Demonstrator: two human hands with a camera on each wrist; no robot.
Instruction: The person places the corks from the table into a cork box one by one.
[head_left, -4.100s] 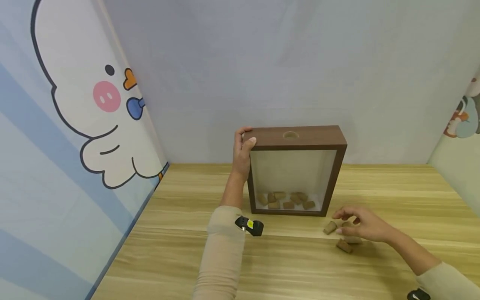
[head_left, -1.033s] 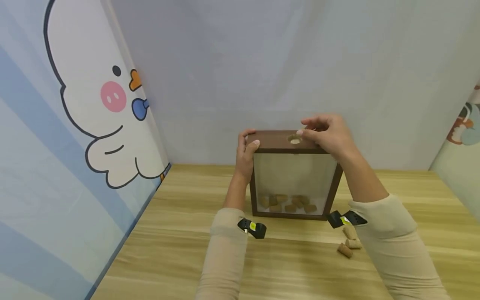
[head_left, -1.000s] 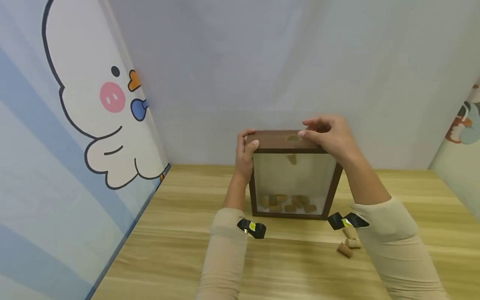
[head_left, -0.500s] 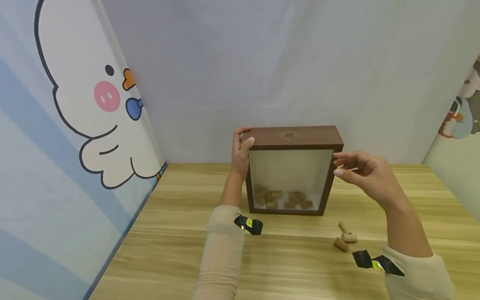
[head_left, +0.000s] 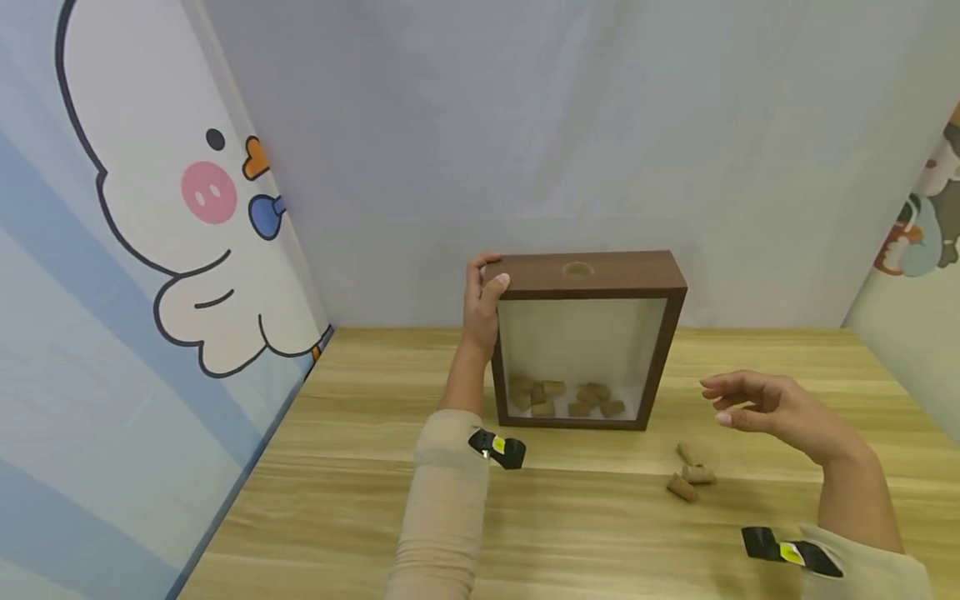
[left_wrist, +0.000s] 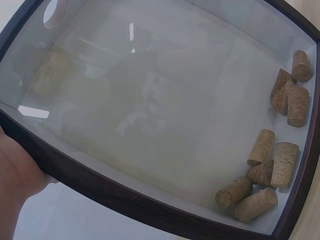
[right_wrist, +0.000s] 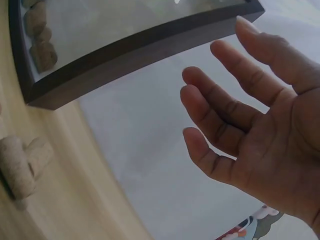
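A dark wooden shadow box frame (head_left: 608, 270) with a clear front stands upright on the table, a round hole (head_left: 578, 269) in its top. Several corks (left_wrist: 285, 164) lie inside along its bottom. My left hand (head_left: 481, 313) grips the box's upper left corner, thumb on the front edge and fingers over the top. To the right of the box, my right hand (head_left: 780, 410) hangs in the air with loosely bent fingers. The right wrist view shows nothing in its palm (right_wrist: 280, 135). Below it, three corks (head_left: 698, 474) lie close together on the table.
The wood-grain table (head_left: 570, 517) runs back to a pale cloth wall (head_left: 600, 125). On the left stands a panel with a cartoon duck (head_left: 142, 167). Another printed panel (head_left: 911, 242) is at the right.
My right hand has left the hole in the top, where a cork fell into the box, and moved down and right. Compared with the oldest frame, fewer corks lie on the table. My left hand keeps its grip.
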